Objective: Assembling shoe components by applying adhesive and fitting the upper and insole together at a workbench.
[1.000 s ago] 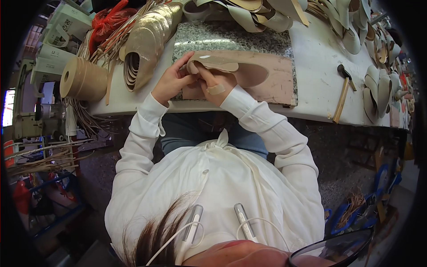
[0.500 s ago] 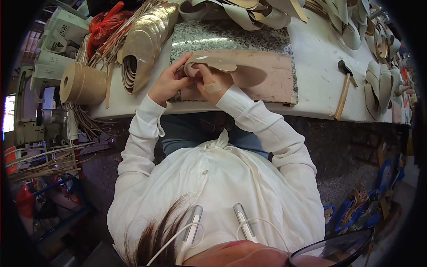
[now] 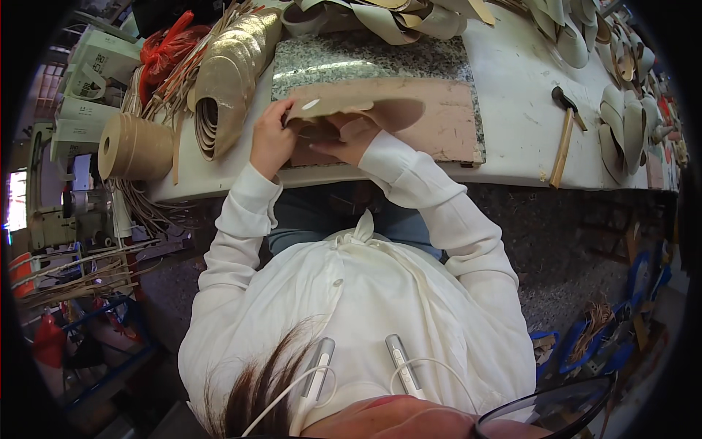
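A curved beige leather piece (image 3: 333, 107), like a shoe upper, is held over the pinkish board (image 3: 447, 130), with a small white spot near its left end. My left hand (image 3: 272, 143) pinches that end between thumb and fingers. Along the near edge, my right hand (image 3: 356, 143) grips the same piece, its thumb partly behind the wavy rim and its fingers mostly hidden. The board lies on a speckled granite slab (image 3: 365, 60).
On the left stand a tape roll (image 3: 135, 146) and nested beige leather pieces (image 3: 228, 88). More cut pieces (image 3: 395, 20) lie behind the slab. A hammer (image 3: 564, 143) rests on the white table (image 3: 512, 110) at right, near stacked curved pieces (image 3: 620, 135).
The leather piece has opened out at its left end and tilted. My left hand has shifted left and down, and my right thumb has moved from the top to the near edge.
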Motion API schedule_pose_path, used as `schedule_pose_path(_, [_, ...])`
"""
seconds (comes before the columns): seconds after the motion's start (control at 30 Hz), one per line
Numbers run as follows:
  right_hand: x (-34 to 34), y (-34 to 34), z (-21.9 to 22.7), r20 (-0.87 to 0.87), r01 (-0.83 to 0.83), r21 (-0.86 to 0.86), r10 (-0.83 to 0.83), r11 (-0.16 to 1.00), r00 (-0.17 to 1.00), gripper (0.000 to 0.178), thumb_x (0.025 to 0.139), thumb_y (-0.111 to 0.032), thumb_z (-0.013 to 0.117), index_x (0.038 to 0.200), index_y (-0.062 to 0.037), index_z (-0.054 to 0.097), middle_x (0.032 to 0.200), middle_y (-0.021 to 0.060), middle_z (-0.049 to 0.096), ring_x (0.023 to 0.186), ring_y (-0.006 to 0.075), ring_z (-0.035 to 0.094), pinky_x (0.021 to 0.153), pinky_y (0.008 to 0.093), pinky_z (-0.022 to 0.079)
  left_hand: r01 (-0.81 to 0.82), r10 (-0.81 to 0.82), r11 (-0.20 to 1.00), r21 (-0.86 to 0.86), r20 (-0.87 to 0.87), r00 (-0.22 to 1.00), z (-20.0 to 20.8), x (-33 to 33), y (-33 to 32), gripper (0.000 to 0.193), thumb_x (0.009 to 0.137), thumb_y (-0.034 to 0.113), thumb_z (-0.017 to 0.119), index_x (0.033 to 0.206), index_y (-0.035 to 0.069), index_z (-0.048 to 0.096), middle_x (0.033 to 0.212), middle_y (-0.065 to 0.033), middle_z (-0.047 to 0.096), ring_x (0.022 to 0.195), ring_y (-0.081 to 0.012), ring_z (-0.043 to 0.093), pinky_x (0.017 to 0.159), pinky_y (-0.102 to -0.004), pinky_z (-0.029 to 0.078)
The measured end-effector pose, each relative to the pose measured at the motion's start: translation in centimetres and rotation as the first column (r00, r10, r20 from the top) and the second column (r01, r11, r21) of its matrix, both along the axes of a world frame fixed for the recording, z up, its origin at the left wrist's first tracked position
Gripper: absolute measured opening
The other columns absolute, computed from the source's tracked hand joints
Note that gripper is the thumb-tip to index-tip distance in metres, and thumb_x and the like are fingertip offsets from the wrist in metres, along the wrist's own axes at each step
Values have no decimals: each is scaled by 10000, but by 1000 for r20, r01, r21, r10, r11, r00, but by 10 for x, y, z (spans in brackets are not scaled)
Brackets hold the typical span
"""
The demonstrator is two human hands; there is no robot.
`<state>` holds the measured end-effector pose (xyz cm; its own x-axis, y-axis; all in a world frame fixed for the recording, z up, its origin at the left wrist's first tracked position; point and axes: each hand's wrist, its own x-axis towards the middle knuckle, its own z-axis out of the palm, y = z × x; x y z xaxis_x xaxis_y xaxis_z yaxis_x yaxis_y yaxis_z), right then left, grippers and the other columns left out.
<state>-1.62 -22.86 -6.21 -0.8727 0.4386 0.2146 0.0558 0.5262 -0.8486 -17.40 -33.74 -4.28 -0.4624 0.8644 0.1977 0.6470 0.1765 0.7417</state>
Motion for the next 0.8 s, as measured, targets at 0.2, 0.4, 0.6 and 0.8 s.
schedule_pose_path(0.2, [3,-4,2,-108,-82,20,84,996,991,666,671,-269,831,1211,-31,523,1149,143,574,1067,298,571,912,371,471,223,-220,974,39,-64,973,3,-20,-19,417,777,-30,613,1190,16,589,1037,-137,589,942,-282,599,827,-314,462])
schedule_pose_path(0.4, [7,-6,1,-94,-63,59,68,996,993,585,705,-262,774,1211,-99,529,1120,116,580,1027,301,574,865,386,486,280,-285,958,-56,-107,953,18,-16,-21,474,754,-95,567,1210,36,558,1104,-157,545,1008,-327,564,869,-339,453])
schedule_pose_path(0.6, [3,-5,-7,-90,0,161,15,987,996,531,739,-281,739,1202,-114,538,1124,99,581,973,300,588,824,394,494,312,-322,945,-93,-108,941,15,-16,-23,522,741,-125,564,1235,39,530,1140,-125,530,1006,-274,579,861,-326,459])
schedule_pose_path(0.8, [-7,-11,20,61,-90,429,71,899,996,360,862,-370,610,1108,-107,606,1131,89,598,974,272,615,812,354,493,135,-37,988,-71,747,664,18,-16,-17,351,869,-8,560,1215,51,554,1043,-16,583,876,-84,581,750,-228,490])
